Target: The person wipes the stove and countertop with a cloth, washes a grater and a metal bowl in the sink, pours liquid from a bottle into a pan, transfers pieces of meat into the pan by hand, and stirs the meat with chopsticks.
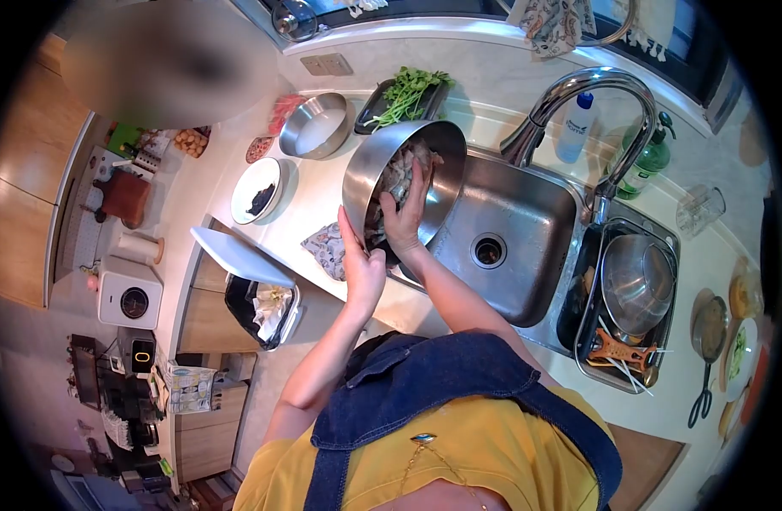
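Big metal bowl [365, 163] tipped, upper middle of frame, straight up from both arms. Its mouth runs long from upper right to lower left; sink [531, 247] just to right. Left hand [363, 266] curls on bowl's low edge. Right hand [405, 215], nearer sink, inside bowl, fingers spread against pale food bits [398, 173].

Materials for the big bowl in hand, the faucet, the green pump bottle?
Big bowl: metal, likely stainless steel, satin finish; grey with soft, blurred highlights.
Faucet: probably chrome-plated metal, polished; sharp, mirror-like bright and dark bands.
Green pump bottle: looks like translucent, glossy plastic; tinted, see-through body, though glass can't be ruled out.
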`<action>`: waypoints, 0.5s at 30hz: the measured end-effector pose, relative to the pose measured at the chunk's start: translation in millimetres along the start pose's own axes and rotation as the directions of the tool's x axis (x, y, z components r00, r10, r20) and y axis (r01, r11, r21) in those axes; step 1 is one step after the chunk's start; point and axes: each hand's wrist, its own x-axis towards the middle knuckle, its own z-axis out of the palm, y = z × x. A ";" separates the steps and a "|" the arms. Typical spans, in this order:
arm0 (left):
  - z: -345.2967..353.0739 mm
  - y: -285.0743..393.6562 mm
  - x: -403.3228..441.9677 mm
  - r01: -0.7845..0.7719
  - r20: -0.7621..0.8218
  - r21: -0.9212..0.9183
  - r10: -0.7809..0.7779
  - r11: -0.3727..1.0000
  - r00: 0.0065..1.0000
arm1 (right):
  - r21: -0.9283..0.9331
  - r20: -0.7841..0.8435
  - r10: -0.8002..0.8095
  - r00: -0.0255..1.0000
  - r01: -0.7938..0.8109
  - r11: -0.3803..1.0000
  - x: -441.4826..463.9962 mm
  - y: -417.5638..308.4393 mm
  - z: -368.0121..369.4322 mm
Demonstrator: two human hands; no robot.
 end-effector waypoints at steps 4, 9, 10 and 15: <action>-0.4 7.8 -3.9 0.033 -0.018 0.063 -0.032 0.997 0.999 | 0.009 -0.003 -0.007 1.000 0.007 1.000 -1.8 -1.6 0.2; -1.3 1.0 -5.0 0.001 -0.034 0.076 0.002 0.997 0.999 | 0.015 -0.009 -0.004 1.000 0.004 1.000 -3.2 -4.1 -0.2; -1.4 0.6 -5.4 0.009 -0.034 0.062 -0.007 0.998 0.999 | 0.014 -0.009 -0.004 1.000 0.004 1.000 -3.8 -3.6 0.0; -1.5 -6.2 -7.2 -0.004 -0.041 0.043 0.006 0.999 0.999 | 0.021 -0.009 0.011 1.000 -0.011 1.000 -6.6 -3.4 -0.1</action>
